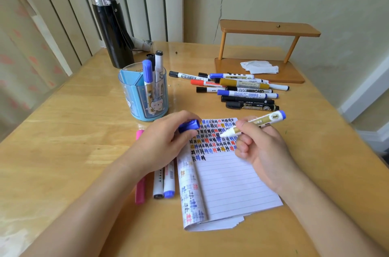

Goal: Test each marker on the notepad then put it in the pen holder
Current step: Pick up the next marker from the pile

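Toward the upper left of the frame a black bottle (109, 23) stands at the back of the surface (73, 130). Just right of it is the blue pen holder (145, 92), with only a few markers upright in it, a blue-capped one (147, 76) at the front. Below it, at lower centre-left, a pink marker (140, 189) and two white-bodied markers (158, 185) lie beside the notepad (227, 183); whether these have been tested I cannot tell.

The left hand (166, 143) pinches a blue cap (189, 126) over the notepad's upper left corner. The page's top rows are full of small black, blue, red and gold marks, with many ruled lines blank below. The right hand (259, 147) grips the uncapped blue marker (256, 123), tip angled down just above the marked rows; contact is unclear.

Right of centre, above the pad, a pile of capped markers (237, 90) lies in front of a wooden stand (263, 50) holding crumpled paper (259, 66). By my reckoning the task is early: most markers are not yet in the holder.
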